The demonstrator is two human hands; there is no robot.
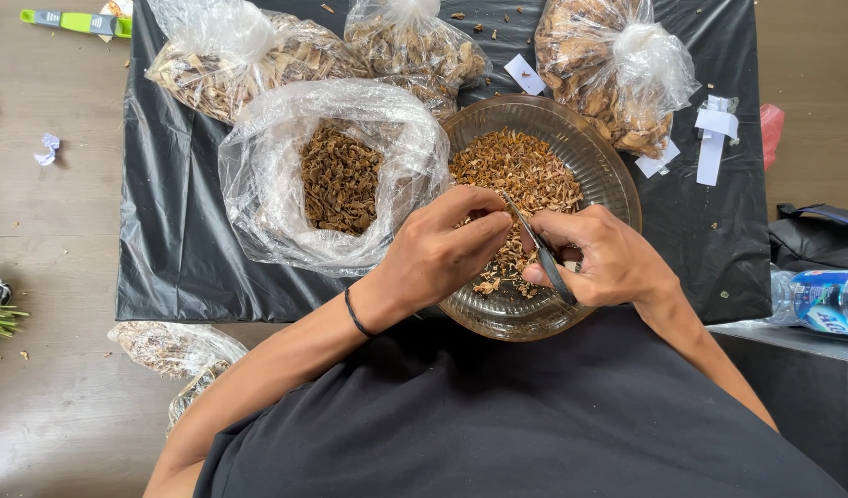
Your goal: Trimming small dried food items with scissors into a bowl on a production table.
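My right hand [604, 258] grips small grey scissors [539, 249], blades pointing up toward my left fingertips. My left hand [438, 249] pinches a small dried piece right at the blade tips; the piece itself is mostly hidden by my fingers. Both hands hover over a ribbed clear glass bowl [609, 157] holding a heap of cut dried orange-brown bits [516, 171]. Left of the bowl, an open clear plastic bag [258, 184] holds darker dried brown pieces [339, 180].
Three knotted plastic bags of dried material [230, 65] [415, 46] [609, 74] lie at the back on black plastic sheeting [166, 231]. White paper scraps [715, 138], a plastic bottle [825, 300], a green-handled tool [78, 20] and another small bag [170, 349] lie around.
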